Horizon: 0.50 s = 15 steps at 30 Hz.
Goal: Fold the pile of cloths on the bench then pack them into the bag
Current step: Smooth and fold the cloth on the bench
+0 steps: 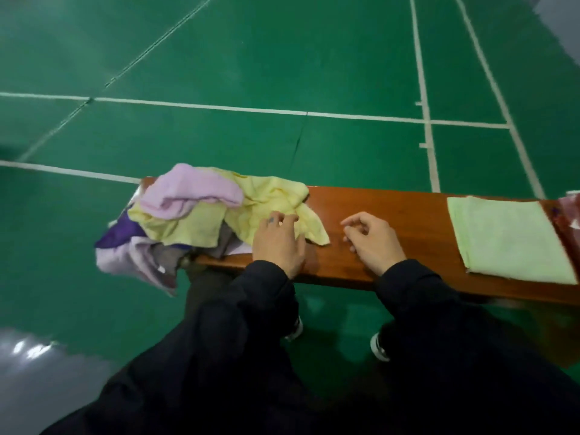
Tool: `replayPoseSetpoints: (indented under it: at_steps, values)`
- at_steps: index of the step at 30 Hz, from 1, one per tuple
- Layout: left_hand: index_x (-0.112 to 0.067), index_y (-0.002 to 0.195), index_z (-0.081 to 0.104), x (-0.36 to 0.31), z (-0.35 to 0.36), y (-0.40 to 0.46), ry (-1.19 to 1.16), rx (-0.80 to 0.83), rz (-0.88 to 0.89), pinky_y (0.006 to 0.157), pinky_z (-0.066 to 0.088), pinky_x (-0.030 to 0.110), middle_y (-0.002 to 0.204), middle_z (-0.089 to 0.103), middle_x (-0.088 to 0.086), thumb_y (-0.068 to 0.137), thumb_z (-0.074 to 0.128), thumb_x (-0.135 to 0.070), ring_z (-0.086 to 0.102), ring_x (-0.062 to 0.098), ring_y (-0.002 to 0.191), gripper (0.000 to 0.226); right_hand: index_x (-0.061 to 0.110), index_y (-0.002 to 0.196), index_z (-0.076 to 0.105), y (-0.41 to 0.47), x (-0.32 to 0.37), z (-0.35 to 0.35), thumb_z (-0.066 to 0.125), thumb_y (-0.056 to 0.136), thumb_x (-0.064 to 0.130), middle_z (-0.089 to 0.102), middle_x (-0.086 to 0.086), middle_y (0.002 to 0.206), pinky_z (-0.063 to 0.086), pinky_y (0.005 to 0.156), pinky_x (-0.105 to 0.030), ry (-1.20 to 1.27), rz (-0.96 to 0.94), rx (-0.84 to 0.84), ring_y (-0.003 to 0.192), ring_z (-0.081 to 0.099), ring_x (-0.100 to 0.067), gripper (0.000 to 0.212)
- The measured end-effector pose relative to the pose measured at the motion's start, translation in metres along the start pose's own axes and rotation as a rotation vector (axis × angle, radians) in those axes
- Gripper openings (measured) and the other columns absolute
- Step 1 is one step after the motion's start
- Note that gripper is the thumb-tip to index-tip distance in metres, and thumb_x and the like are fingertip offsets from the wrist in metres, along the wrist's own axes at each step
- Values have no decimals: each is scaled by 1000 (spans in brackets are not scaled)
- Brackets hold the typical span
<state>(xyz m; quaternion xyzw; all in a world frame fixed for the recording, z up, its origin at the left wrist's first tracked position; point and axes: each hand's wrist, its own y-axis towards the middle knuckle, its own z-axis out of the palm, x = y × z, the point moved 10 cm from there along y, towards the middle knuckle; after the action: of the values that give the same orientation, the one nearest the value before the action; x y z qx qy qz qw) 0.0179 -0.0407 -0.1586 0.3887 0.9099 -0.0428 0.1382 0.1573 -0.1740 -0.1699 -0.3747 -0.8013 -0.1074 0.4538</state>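
A loose pile of cloths [188,215] in pink, yellow, purple and lilac lies on the left end of the brown wooden bench [392,208], some hanging over the edge. My left hand [277,243] lies on the near corner of the yellow cloth [270,202], fingers spread and bent onto it. My right hand [372,241] hovers over the bare bench beside it, fingers loosely curled, holding nothing. A folded pale green cloth [505,237] lies flat on the bench to the right. A reddish object [569,211] shows at the far right edge; I cannot tell what it is.
The bench stands on a green court floor [282,58] with white lines. My dark sleeves and shoes [379,346] show below the bench's near edge. A grey glossy patch [37,365] sits at the lower left.
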Motion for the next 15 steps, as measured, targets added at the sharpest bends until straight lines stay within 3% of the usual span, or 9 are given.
replayPoseSetpoints:
  at_steps: [2,5,7,11,15]
  values:
    - [-21,139,50,32,-8,-4,147,-5,-35,102,36,44,140,50,11,94,54,-37,45,34,124,48,31,97,67,-2,18,28,58,101,24,71,4,90,54,68,-35,-6,-27,71,80,68,-21,12]
    - [-21,133,57,52,-39,-4,180,-233,13,93,42,48,136,54,12,79,66,-26,48,38,117,55,32,93,66,-6,33,55,58,100,23,73,4,84,49,60,-32,2,-32,144,76,69,-24,14]
    - [-19,134,55,69,-62,7,300,-347,-9,92,40,48,138,53,10,73,65,-23,43,35,120,61,33,92,66,-7,38,66,58,100,24,72,7,82,53,64,-35,-8,-33,170,75,69,-22,15]
    - [-15,135,48,120,-89,41,465,-215,-224,100,29,50,139,48,9,85,56,-30,38,35,127,53,33,92,68,-6,42,77,60,99,24,72,5,81,55,65,-36,0,-24,184,73,68,-19,14]
    - [-24,115,68,133,-88,56,496,-140,-125,96,34,47,123,62,3,94,50,-27,49,31,115,27,34,91,69,-9,48,77,61,99,24,73,2,82,55,66,-34,0,-18,191,69,66,-12,15]
